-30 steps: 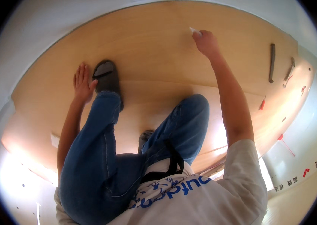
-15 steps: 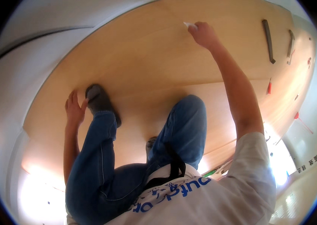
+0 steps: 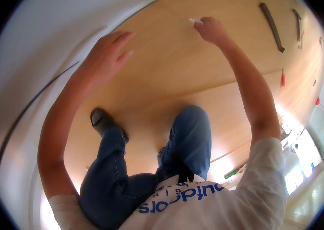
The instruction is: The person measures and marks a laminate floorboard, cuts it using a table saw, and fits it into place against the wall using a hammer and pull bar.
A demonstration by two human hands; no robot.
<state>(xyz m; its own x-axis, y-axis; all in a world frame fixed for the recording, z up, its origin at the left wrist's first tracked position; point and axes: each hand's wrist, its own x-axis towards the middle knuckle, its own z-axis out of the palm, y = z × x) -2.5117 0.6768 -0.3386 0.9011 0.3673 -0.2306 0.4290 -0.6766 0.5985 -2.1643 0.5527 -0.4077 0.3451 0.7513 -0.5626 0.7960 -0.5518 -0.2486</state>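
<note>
My right hand is at the far middle, closed round a small, whitish thing with a narrow end poking out past the fingers; its kind cannot be made out. The hand is over the light wooden panel, on which I crouch. My left hand is up at the far left, beside the white wall. Its fingers are stretched out, with the thumb apart, and nothing shows in them. Whether it touches the wall or the panel is unclear.
A long dark-grey strip and a shorter grey tool lie at the far right. Nearer is a thin red-handled tool. A seam crosses the panel. My grey shoe rests on it; a green item is by my right side.
My left hand has risen from beside my shoe to the far left by the wall. My right hand keeps the whitish thing and has shifted only slightly; the view has tilted a little.
</note>
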